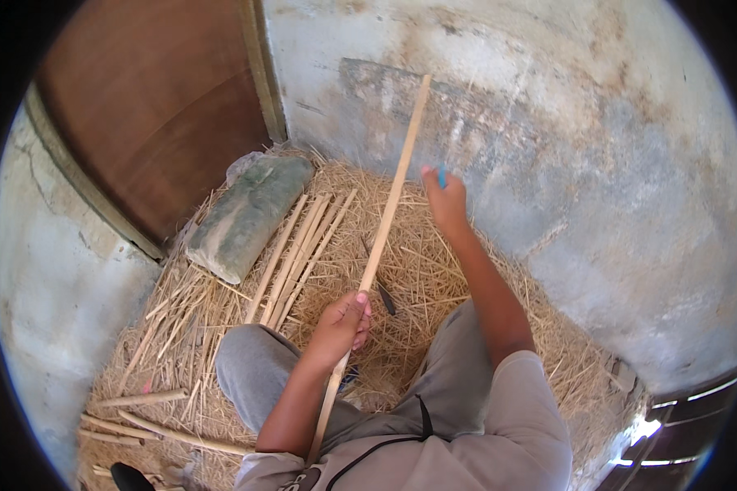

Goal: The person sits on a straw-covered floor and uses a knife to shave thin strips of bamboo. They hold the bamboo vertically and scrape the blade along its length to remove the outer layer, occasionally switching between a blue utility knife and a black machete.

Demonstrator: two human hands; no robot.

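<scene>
My left hand (341,330) is closed round a long, pale wooden strip (398,176), gripping it below its middle. The strip slants up and away from my lap, its far end in front of the wall and its near end against my shirt. To the right of the strip, apart from it, my right hand (445,199) is raised and closed on a small blue object (442,175). Only a bit of blue shows between the fingers, so its kind stays hidden. On the straw just beyond my left hand lies a dark, narrow, blade-like piece (386,299).
Several wooden sticks (296,255) lie side by side beyond my left knee, near a greenish wrapped bundle (254,214). More sticks (180,434) rest at lower left. Straw (418,270) covers the floor. A stained wall (516,147) and a brown door (155,106) bound the space.
</scene>
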